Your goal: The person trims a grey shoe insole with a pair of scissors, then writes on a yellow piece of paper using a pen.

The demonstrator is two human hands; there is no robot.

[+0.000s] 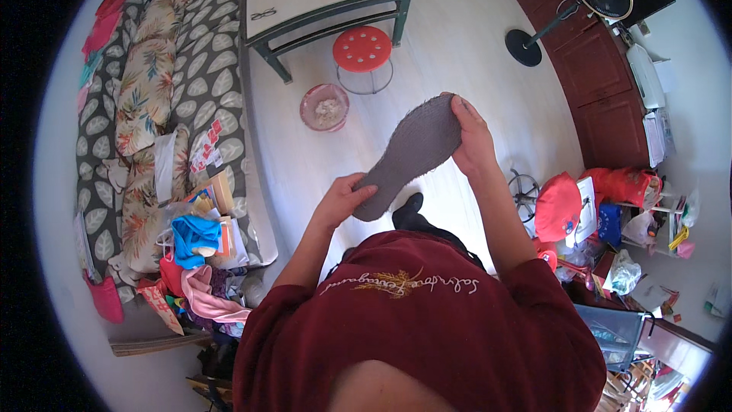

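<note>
A dark grey shoe insole [415, 143] with frayed edges is stretched between my two hands, above the floor and in front of my body. Its narrower end sits in my left hand [341, 200], the thumb lying on top and the fingers underneath. At the wider end, my right hand [473, 136] grips the edge, thumb on the upper face. The insole slants up from left to right, its broad face turned toward me. Below it, one dark shoe [409, 206] of mine shows on the floor.
Ahead stand a red round stool [362, 49], a pink basin [310, 117] with pale contents, and a low table [305, 1]. A leaf-patterned sofa [200, 61] with piled clothes lies left. A floor fan [523, 47], dark red cabinets [610, 99] and a red cushion [557, 207] are right.
</note>
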